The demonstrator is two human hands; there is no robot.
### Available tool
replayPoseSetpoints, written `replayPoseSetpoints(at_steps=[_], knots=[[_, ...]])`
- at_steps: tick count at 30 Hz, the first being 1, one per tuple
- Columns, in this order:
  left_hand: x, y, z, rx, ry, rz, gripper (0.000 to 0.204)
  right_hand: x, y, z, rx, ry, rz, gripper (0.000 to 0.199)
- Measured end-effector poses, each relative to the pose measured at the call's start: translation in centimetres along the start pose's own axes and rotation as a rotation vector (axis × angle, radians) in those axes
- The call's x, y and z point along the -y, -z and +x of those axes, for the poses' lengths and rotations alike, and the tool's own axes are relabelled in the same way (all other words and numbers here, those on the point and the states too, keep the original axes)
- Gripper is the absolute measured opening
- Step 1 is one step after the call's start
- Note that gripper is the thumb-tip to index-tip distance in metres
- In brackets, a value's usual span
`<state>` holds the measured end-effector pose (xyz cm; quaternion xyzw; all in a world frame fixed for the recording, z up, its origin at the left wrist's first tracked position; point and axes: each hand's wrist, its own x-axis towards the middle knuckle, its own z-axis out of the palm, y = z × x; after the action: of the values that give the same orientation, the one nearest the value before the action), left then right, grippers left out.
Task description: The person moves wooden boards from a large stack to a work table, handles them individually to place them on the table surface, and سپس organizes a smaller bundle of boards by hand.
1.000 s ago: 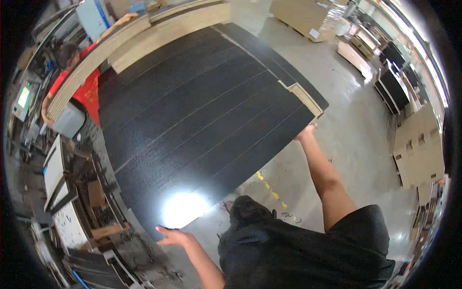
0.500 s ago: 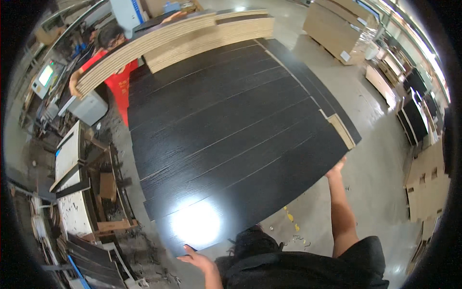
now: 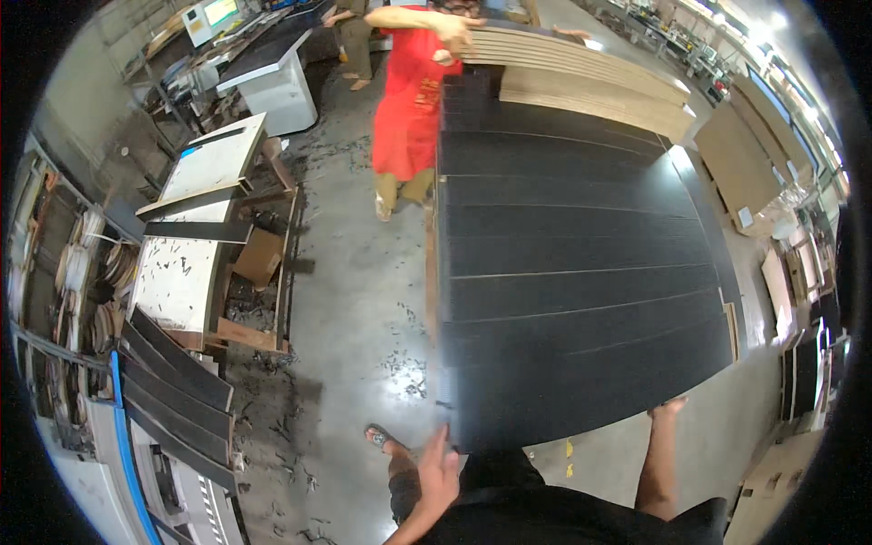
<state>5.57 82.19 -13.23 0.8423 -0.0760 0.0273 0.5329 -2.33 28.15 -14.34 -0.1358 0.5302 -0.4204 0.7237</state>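
Long black boards (image 3: 581,291) lie side by side, their wood-coloured seams running across the surface in front of me. At their near left corner is my left hand (image 3: 442,468), with its fingers stretched up along the side edge. Whether it grips the corner is not visible. My right hand (image 3: 668,409) touches the near edge towards the right, and its fingers are mostly hidden by the boards. A co-worker in a red apron (image 3: 407,109) stands at the far left corner. The co-worker's hand (image 3: 451,34) rests on a stack of boards with pale layered edges (image 3: 563,54).
On the left stands a white-topped bench (image 3: 177,286) with dark strips and scraps. Curved black boards (image 3: 177,404) lie nearer. Dark offcuts litter the grey floor (image 3: 354,300). Large cardboard-coloured stacks (image 3: 754,150) stand at the far right. Another person's legs (image 3: 350,45) show behind.
My view has swung left, so the boards appear further right. The co-worker's pale-edged stack now sits at the far end. My left hand has turned, its fingers pointing up along the boards' side.
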Motion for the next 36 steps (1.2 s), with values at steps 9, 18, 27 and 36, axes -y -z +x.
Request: replayPoseSetpoints(at_steps=[9, 18, 27, 36], knots=[[8.8, 20.7, 3.3, -0.117, 0.309, -0.27, 0.035, -4.4, 3.1, -8.0, -0.344, 0.965, -0.892, 0.081], [15.4, 30.0, 8.5, -0.199, 0.261, -0.016, 0.032, -19.0, -21.8, -33.7, 0.53, 1.676, -0.918, 0.049], [18.5, 35.6, 14.1, -0.366, 0.3, 0.232, 0.031, -38.6, -36.9, -49.4, 1.439, 1.692, -1.144, 0.041], [30.3, 48.7, 14.9, -1.067, 0.903, 0.691, 0.058, -72.7, -40.6, -51.8, 2.583, 0.527, -1.575, 0.052]])
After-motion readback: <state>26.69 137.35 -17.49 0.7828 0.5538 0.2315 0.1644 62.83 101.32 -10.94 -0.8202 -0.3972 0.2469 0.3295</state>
